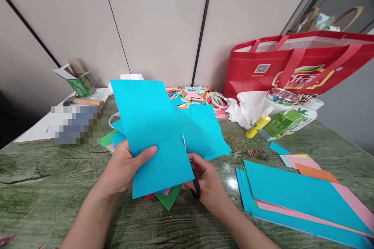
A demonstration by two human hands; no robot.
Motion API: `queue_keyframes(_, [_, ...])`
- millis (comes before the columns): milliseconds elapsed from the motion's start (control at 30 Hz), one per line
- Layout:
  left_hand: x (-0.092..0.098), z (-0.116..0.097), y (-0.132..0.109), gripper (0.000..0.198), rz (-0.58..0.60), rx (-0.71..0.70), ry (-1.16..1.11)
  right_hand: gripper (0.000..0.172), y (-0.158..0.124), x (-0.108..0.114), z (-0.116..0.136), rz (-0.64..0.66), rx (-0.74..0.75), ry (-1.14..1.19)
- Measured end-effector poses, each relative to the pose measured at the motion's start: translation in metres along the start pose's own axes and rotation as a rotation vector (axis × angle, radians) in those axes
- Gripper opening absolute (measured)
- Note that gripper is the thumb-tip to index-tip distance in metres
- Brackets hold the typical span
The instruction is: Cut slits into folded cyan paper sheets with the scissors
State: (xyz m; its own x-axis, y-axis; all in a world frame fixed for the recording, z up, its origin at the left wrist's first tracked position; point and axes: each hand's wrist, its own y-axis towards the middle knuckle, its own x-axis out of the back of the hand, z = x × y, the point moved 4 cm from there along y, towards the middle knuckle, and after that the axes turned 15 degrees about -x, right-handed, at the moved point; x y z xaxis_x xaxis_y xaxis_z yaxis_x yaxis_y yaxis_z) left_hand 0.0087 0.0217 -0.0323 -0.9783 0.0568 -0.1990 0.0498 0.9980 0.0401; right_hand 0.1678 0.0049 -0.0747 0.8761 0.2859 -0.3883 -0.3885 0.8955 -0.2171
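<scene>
My left hand (128,163) grips a large sheet of bright blue paper (149,124), its thumb lying on the front face and the other fingers behind. At the sheet's right edge, my right hand (206,179) is closed on a pair of scissors (197,188). Their black handle shows below the fingers, and a bit of blade pokes up along the blue edge; most of the blades are hidden by the paper. Another blue flap (201,132) spreads to the right behind the blades. Green and pink paper pieces (169,198) peek out on the table beneath the held sheet.
A stack of blue and pink paper (298,194) lies at the right. Behind it stand a yellow glue stick (257,126), a green carton (283,124), crumpled tissue (245,108) and a red bag (263,69). Folded paper stars (193,95) and an opened green box (80,85) sit farther back.
</scene>
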Motion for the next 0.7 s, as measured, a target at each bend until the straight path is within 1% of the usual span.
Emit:
queue_keyframes(300, [0.0011,0.0007,0.0007,0.066,-0.015,0.001,0.039,0.031,-0.0001,0.0004,-0.0022,-0.014,-0.025,-0.001])
queue_keyframes(400, [0.0012,0.0007,0.0002,0.065,-0.010,0.006,0.038,0.026,-0.0004,0.0001,-0.0029,0.003,-0.022,0.021])
queue_keyframes(533, [0.0013,-0.0004,-0.0001,0.069,-0.008,-0.002,0.023,0.021,-0.0011,-0.0008,-0.0032,0.037,-0.016,0.062])
queue_keyframes(600, [0.0006,-0.0005,-0.0005,0.068,-0.001,0.003,0.015,0.023,-0.0014,-0.0012,-0.0020,0.033,-0.014,0.055])
queue_keyframes(700, [-0.0023,0.0000,-0.0017,0.064,0.022,0.026,0.009,0.032,-0.0018,-0.0015,0.0030,-0.007,0.021,-0.001])
